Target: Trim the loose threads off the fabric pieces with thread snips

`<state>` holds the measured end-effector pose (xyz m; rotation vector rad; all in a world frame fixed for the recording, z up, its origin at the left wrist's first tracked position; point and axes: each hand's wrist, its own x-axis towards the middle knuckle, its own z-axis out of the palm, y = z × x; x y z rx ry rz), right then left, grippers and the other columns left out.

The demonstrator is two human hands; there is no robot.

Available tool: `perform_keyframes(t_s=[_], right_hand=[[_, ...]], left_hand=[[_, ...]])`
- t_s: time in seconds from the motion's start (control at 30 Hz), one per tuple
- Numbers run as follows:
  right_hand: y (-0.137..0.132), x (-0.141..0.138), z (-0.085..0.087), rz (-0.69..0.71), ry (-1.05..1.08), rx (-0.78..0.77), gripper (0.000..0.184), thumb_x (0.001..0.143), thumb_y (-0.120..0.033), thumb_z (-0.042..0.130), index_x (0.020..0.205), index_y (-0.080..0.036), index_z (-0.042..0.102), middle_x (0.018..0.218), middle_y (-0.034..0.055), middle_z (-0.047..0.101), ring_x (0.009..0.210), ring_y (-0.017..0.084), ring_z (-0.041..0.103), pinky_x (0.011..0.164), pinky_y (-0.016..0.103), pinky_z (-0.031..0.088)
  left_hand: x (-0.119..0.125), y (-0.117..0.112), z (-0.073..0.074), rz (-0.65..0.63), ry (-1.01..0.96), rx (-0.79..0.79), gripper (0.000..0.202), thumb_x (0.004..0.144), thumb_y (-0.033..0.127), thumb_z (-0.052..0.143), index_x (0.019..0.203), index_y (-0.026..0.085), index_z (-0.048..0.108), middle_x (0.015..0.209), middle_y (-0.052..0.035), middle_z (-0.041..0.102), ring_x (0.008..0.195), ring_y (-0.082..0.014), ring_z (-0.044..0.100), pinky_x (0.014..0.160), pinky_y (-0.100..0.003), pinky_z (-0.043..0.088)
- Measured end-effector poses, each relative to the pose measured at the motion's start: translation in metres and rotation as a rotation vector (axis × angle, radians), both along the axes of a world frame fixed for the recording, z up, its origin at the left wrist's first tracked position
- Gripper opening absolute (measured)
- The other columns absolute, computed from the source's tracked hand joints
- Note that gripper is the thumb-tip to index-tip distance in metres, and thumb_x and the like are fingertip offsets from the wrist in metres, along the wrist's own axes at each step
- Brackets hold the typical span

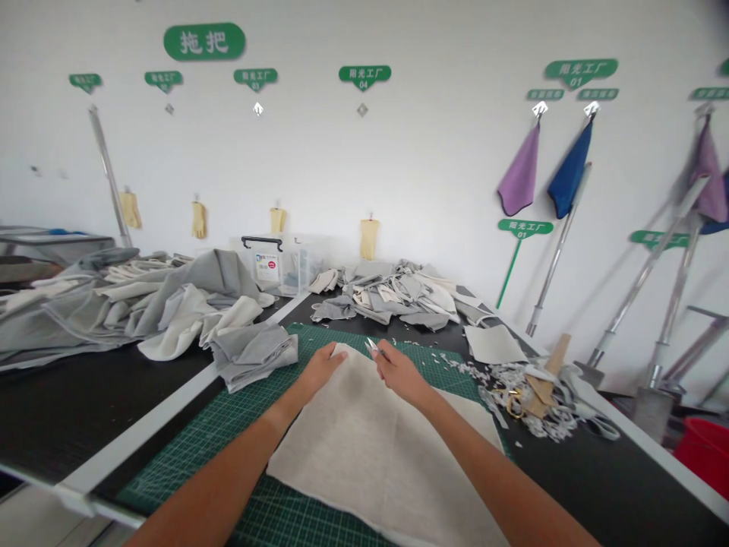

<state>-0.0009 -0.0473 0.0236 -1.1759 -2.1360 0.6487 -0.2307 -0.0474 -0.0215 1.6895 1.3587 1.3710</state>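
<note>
The left hand (319,370) lies open on a beige fabric sheet (376,448) at lower centre; the right hand (402,372) grips small snips (372,348).

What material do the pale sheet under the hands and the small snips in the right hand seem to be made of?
The pale sheet looks like soft woven fabric, perhaps linen-like: matte, with a flecked surface and a limp edge. The snips in the right hand look like polished steel, judging by their bright shine, though they are small here.
</note>
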Motion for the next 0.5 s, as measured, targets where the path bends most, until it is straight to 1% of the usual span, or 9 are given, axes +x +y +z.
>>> perform_keyframes(t_s=[0.1, 0.2, 0.27, 0.4, 0.5], right_hand=[[0.003, -0.013, -0.027, -0.119, 0.049, 0.070, 0.026, 0.103, -0.045, 0.033, 0.093, -0.026, 0.048, 0.077, -0.0030, 0.059, 0.071, 0.017, 0.058, 0.064, 0.024, 0.034], [-0.003, -0.014, -0.044, -0.162, 0.052, 0.086, 0.029, 0.104, -0.048, 0.030, 0.099, -0.027, 0.051, 0.080, -0.0022, 0.061, 0.075, 0.018, 0.061, 0.065, 0.025, 0.035], [-0.009, -0.014, -0.047, -0.174, 0.061, 0.103, 0.034, 0.104, -0.051, 0.028, 0.099, -0.027, 0.053, 0.082, -0.0013, 0.063, 0.077, 0.019, 0.061, 0.067, 0.026, 0.036], [-0.017, -0.014, -0.043, -0.186, 0.106, 0.127, 0.047, 0.106, -0.054, 0.021, 0.094, -0.026, 0.058, 0.090, -0.0004, 0.067, 0.081, 0.019, 0.062, 0.073, 0.028, 0.038], [-0.018, -0.015, -0.042, -0.201, 0.109, 0.137, 0.050, 0.106, -0.055, 0.020, 0.091, -0.025, 0.057, 0.091, 0.0006, 0.067, 0.083, 0.019, 0.062, 0.075, 0.028, 0.039]], left_hand=[[0.007, -0.003, 0.001, -0.055, 0.020, 0.003, 0.034, 0.089, 0.049, 0.056, 0.083, 0.018, 0.066, 0.081, -0.0041, 0.068, 0.075, -0.0196, 0.059, 0.066, -0.029, 0.046], [0.011, -0.006, 0.003, -0.097, 0.062, 0.007, 0.037, 0.091, 0.050, 0.054, 0.077, 0.017, 0.061, 0.075, -0.0009, 0.061, 0.071, -0.0165, 0.054, 0.062, -0.026, 0.040], [0.013, -0.008, 0.005, -0.113, 0.089, 0.022, 0.042, 0.093, 0.053, 0.051, 0.076, 0.016, 0.060, 0.073, -0.0003, 0.059, 0.070, -0.0156, 0.052, 0.062, -0.025, 0.039], [0.014, -0.012, 0.010, -0.138, 0.119, 0.051, 0.049, 0.097, 0.057, 0.042, 0.079, 0.016, 0.063, 0.078, -0.0014, 0.062, 0.073, -0.0159, 0.053, 0.064, -0.025, 0.039], [0.013, -0.014, 0.011, -0.127, 0.178, 0.076, 0.048, 0.097, 0.056, 0.044, 0.080, 0.016, 0.064, 0.079, -0.0022, 0.064, 0.076, -0.0169, 0.055, 0.066, -0.025, 0.040]])
